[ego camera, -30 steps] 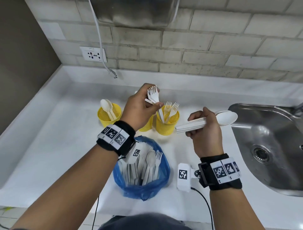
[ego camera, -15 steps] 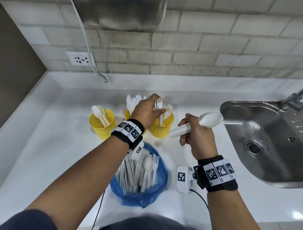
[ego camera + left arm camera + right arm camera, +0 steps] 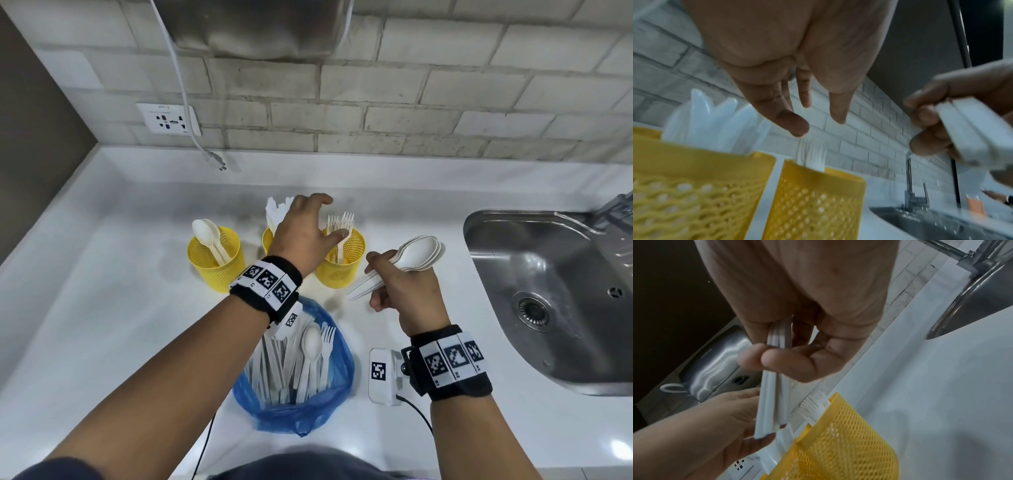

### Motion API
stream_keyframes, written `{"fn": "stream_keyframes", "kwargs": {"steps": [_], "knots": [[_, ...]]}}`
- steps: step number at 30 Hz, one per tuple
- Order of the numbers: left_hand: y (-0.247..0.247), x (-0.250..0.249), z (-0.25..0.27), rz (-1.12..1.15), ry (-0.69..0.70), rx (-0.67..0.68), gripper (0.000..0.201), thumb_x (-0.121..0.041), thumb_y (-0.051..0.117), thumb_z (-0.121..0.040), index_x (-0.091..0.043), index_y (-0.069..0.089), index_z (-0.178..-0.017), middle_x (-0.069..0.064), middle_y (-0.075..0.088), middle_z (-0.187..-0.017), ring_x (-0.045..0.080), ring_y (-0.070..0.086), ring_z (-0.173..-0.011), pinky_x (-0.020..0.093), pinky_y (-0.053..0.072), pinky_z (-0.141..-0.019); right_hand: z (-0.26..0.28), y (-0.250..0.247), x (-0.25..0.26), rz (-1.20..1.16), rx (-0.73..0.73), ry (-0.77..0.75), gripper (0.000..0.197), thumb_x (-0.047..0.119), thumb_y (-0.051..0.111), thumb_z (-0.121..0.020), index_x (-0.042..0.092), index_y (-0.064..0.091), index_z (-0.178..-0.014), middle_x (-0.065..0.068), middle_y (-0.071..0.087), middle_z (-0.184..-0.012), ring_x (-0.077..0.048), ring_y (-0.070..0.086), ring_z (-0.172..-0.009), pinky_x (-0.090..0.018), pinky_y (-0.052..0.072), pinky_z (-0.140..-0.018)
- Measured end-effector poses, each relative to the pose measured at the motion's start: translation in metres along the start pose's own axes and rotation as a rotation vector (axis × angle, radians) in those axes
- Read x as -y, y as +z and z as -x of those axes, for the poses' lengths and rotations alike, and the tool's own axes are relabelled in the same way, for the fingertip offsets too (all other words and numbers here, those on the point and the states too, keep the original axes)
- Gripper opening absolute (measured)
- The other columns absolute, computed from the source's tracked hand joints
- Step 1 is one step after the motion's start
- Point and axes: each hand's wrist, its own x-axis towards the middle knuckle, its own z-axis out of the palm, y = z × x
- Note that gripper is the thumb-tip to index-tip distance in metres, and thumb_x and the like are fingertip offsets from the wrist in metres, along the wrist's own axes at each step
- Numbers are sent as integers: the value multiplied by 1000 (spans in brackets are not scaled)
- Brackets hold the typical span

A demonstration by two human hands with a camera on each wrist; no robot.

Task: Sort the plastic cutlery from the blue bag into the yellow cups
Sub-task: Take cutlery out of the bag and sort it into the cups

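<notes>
Three yellow mesh cups stand in a row on the white counter: the left cup [image 3: 215, 260] holds spoons, the middle cup [image 3: 268, 238] holds knives, the right cup [image 3: 342, 263] holds white forks [image 3: 339, 224]. My left hand [image 3: 308, 233] hovers open over the middle and right cups, fingers spread and empty, thumb beside the forks [image 3: 812, 154]. Right of the cups, my right hand [image 3: 400, 287] grips a stack of white spoons [image 3: 418, 255], with the handles [image 3: 772, 400] pointing down-left. The blue bag [image 3: 294, 387] in front holds more white cutlery.
A steel sink [image 3: 555, 294] with a faucet [image 3: 909, 181] is set into the counter at the right. A brick wall with a socket [image 3: 169, 120], a dangling cable plug [image 3: 215, 161] and a steel wall unit [image 3: 253, 27] rises behind. A wrist camera box [image 3: 383, 375] hangs by the bag.
My left hand has let go of the forks, which now stand in the right cup, and its fingers have spread open. The right hand keeps its spoons, tilted more upward.
</notes>
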Motion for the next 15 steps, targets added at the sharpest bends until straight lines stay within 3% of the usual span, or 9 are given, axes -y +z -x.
{"fn": "stream_keyframes", "kwargs": {"steps": [3, 8, 15], "knots": [[-21, 0, 13, 86, 4, -103, 44, -40, 75, -88, -27, 58, -127, -1, 52, -121, 12, 68, -74, 33, 56, -83, -1, 0, 3, -26, -29, -13, 22, 17, 73, -90, 11, 66, -69, -17, 61, -59, -27, 53, -40, -32, 48, -50], [-71, 37, 42, 71, -139, -207, 27, -36, 75, -88, -28, 66, -112, -4, 62, -106, 7, 60, -78, 29, 53, -81, -5, 4, 6, -76, -58, -37, 15, 12, 71, -89, 3, 67, -78, -13, 63, -57, -27, 54, -41, -32, 48, -49], [-112, 97, 80, -310, -273, -57, 40, -39, 84, -77, -30, 68, -112, -2, 56, -109, 19, 60, -90, 33, 50, -82, -3, 47, 15, -83, 39, -56, 10, 9, 71, -88, 5, 67, -80, -14, 68, -64, -28, 59, -44, -32, 50, -51]]}}
